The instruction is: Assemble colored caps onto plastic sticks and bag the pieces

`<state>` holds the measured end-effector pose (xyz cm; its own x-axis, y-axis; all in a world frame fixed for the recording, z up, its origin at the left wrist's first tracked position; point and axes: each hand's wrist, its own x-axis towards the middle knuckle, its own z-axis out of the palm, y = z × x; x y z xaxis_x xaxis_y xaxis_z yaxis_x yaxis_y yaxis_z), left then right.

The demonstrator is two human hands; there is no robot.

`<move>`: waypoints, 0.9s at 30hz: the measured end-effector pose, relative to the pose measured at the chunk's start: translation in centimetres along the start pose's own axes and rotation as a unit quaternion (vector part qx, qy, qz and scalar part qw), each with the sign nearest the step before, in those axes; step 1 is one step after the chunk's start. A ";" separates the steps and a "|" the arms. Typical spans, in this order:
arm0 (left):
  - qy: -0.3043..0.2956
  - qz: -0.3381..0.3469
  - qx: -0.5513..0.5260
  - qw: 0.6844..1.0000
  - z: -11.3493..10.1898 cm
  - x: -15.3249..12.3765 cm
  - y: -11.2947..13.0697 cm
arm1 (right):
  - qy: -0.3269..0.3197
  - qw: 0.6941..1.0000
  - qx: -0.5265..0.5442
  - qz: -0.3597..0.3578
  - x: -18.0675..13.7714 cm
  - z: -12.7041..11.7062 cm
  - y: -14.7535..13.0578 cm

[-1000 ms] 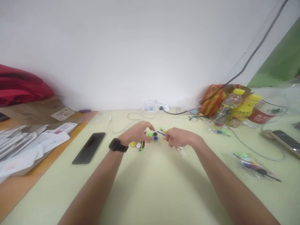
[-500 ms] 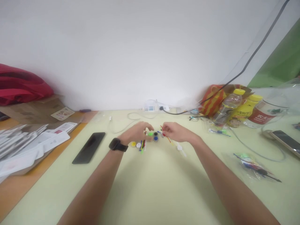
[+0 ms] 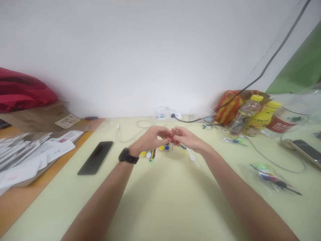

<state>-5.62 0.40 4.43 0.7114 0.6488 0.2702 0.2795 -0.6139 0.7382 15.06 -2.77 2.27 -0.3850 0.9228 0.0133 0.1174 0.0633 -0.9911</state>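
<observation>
My left hand [image 3: 153, 136], with a black watch on its wrist, pinches at a thin red plastic stick [image 3: 172, 146]. My right hand [image 3: 187, 138] meets it from the other side, its fingertips closed on the same stick. The stick points roughly up and down, and its middle is partly hidden by the fingers. Just below the hands lie small round discs: a yellow disc [image 3: 142, 154], a white disc [image 3: 148, 155] and a blue disc [image 3: 167, 148]. Coloured thin sticks [image 3: 152, 156] lie beside them. A white piece with a round middle [image 3: 192, 157] rests below my right hand.
A black phone [image 3: 95, 158] lies on the left, near stacked white packets [image 3: 45, 154] and a cardboard box [image 3: 37, 117]. On the right are bottles [image 3: 263, 117], a clear bag of coloured parts [image 3: 273, 177] and another phone [image 3: 307, 150]. Cables run along the back.
My left hand has moved right and closed, its fingertips now meeting my right hand's. The stick in my right hand has turned from slanted to nearly upright.
</observation>
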 end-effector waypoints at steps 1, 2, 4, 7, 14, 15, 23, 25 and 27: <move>0.002 0.000 0.005 1.000 0.0 0.0 0.0 | -0.001 1.000 -0.004 0.000 0.0 0.0 0.1; 0.005 -0.003 0.010 1.000 0.0 -0.1 0.0 | 0.002 1.000 -0.015 0.000 0.1 0.1 0.2; 0.007 -0.017 0.015 1.000 0.0 -0.2 0.1 | 0.022 0.998 -0.057 -0.002 0.2 0.1 0.4; -0.023 -0.054 0.006 0.998 0.0 -0.4 0.2 | 0.059 0.986 -0.159 0.001 0.4 0.0 1.1; -0.163 -0.075 0.055 0.982 0.5 -0.6 -0.2 | 0.026 0.929 -0.366 0.040 0.4 -0.2 2.7; -0.179 -0.080 0.075 0.978 0.6 -0.6 -0.4 | 0.028 0.919 -0.390 0.044 0.2 -0.2 2.5; -0.228 -0.130 0.134 0.956 0.3 -0.7 -1.3 | -0.011 0.824 -0.539 0.173 -1.9 -2.8 -1.1; -0.206 -0.112 0.147 0.961 0.1 -0.7 -1.4 | -0.062 0.816 -0.527 0.228 -2.3 -3.2 -1.4; -0.189 -0.095 0.149 0.966 -0.2 -0.8 -1.3 | -0.117 0.815 -0.497 0.274 -2.5 -3.4 -1.4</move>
<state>-6.65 0.79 3.32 0.7981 0.5863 -0.1385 0.5609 -0.6391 0.5263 18.93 -3.85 4.03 -0.1758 0.8252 -0.5369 0.9694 0.0502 -0.2402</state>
